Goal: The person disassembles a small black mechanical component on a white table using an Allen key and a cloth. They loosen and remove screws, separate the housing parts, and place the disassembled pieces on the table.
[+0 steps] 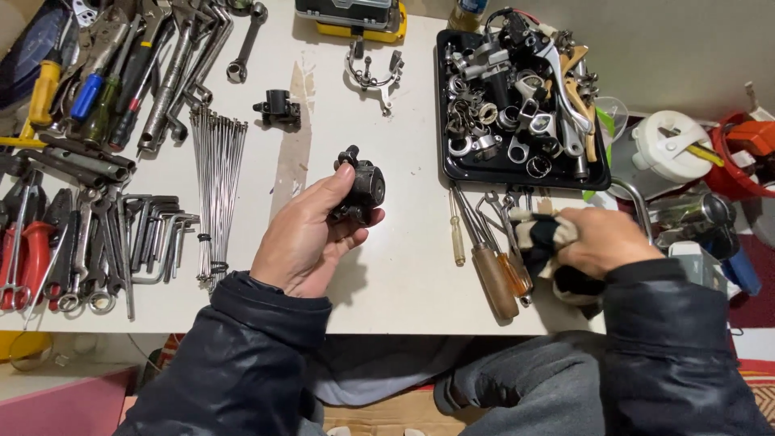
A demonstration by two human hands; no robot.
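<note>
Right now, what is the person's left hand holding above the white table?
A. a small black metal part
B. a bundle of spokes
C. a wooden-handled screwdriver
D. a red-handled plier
A: the left hand grips a small black metal part over the table, while the right hand rests on a cloth beside the wooden-handled screwdrivers.

A white table (pixel 404 266) bears wrenches (pixel 161 73), spokes (pixel 218 186), hex keys (pixel 157 234), screwdrivers (pixel 492 266) and a black parts tray (pixel 446 169).

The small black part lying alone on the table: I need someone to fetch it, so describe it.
On the white table, look between the bundle of thin steel spokes and the black parts tray. The small black part sits near the spokes' top ends, alone, blocky, unlike the part in the left hand.
</note>
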